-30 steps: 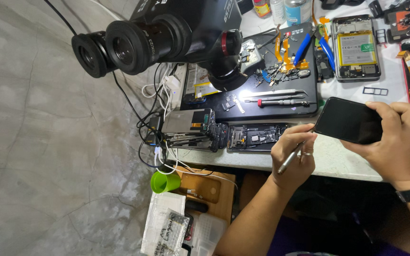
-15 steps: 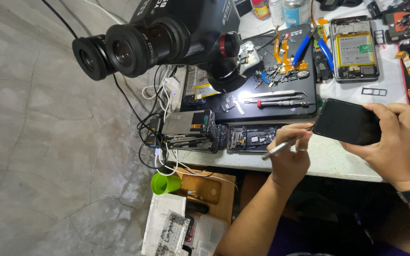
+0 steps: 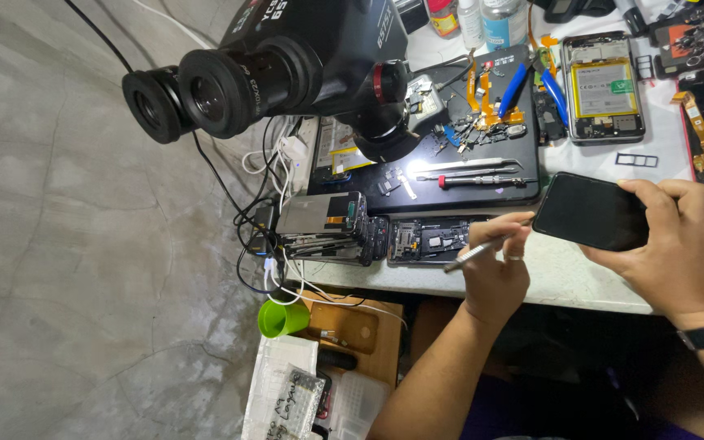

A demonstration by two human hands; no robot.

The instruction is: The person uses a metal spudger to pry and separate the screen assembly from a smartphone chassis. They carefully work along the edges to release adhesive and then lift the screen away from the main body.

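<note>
Head view, looking down at a repair worktop (image 3: 564, 273) that runs across the right half of the frame.

Right hand (image 3: 682, 244), right of centre: fingers wrapped around the far end of a black phone (image 3: 588, 212), gripping it firmly. The phone is lifted clear of the worktop, dark face up and slightly tilted, its free end pointing towards frame centre.

Left hand (image 3: 495, 273), lower centre: thumb and forefingers pinched on a slim metal tool (image 3: 482, 248). The tool's upper end lies near the phone's free edge; contact cannot be confirmed at this resolution.

Surroundings: a black microscope (image 3: 287, 69) in the upper left, a dark work mat (image 3: 450, 191) beneath it carrying tweezers (image 3: 470, 165) and a red-handled screwdriver (image 3: 482, 181). An opened phone with its battery exposed (image 3: 605, 90) sits at upper right. A stack of phone bodies (image 3: 327, 228) lies at the worktop's near edge, a green cup (image 3: 281, 318) below it.

Judgement on technique: the step appears to be working the tool along the phone's edge. It would go best with the tool kept shallow and nearly flat to the seam, light pressure only, and the right hand bracing close to the working point so the phone does not twist. Resting the phone on the mat would steady it further.
</note>
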